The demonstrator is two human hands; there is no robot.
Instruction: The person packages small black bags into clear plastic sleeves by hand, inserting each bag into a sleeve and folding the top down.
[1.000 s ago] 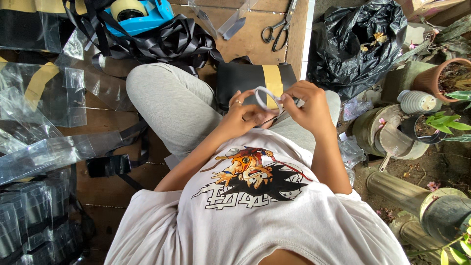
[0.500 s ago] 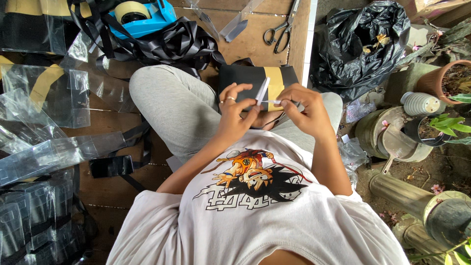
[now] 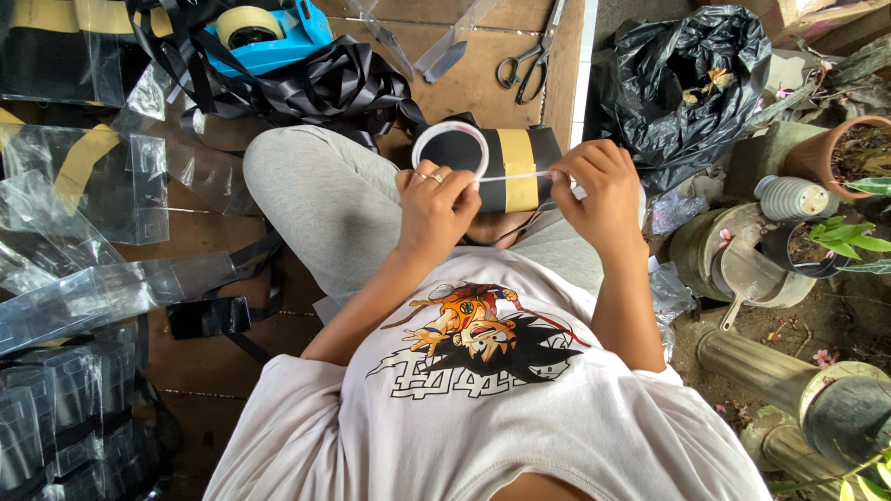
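The roll of clear tape (image 3: 451,148) is held upright in front of the person's chest, above the raised knees. The left hand (image 3: 434,206) grips the roll at its lower edge, fingers closed around the ring. A strip of tape (image 3: 515,175) runs level from the roll to the right hand (image 3: 603,193), which pinches the free end between thumb and fingers; the strip is drawn taut between the two hands.

Directly behind the roll lies a black box with a yellow band (image 3: 506,167), resting on the person's lap between the knees.

The person sits on a wooden floor (image 3: 464,83) of brown boards. On it, beyond the knees, lie a heap of black ribbon (image 3: 325,83), a blue tape dispenser (image 3: 269,32) and a pair of scissors (image 3: 529,60). Clear plastic sleeves (image 3: 102,176) are spread and stacked along the left side.

To the right, off the boards, the ground is bare soil. A black plastic bag (image 3: 682,83) sits just beside the floor edge, with a terracotta pot (image 3: 826,153), green leaves (image 3: 840,237) and weathered cylindrical containers (image 3: 742,260) near it.
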